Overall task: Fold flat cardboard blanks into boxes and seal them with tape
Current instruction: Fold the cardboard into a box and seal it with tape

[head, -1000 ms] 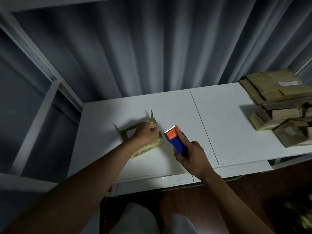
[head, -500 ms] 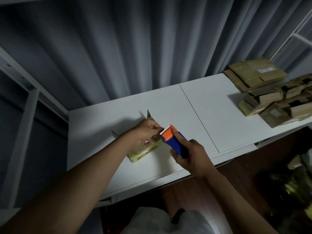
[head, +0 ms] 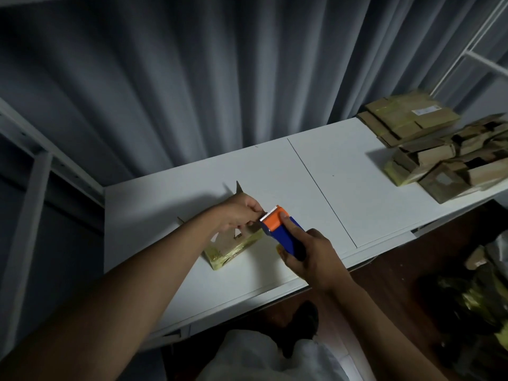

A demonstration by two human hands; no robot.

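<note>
Head view, shipping label unreadable, tape dispenser unbranded

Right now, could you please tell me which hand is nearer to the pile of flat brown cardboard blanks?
Right. The right hand grips the tape dispenser nearer the pile; the left hand is farther, over the small box.

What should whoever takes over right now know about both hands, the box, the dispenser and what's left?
Left hand: fingers pinching at the toothed edge of the tape dispenser, over the box; the tape itself is too faint to see.
Right hand: grips the dispenser's blue body, index finger on the orange head.
Box: on the white table, partly folded, far flaps up, yellowish tape on its near side.
Right end: stack of cardboard.
Left: draw tape, seal this box.
</note>
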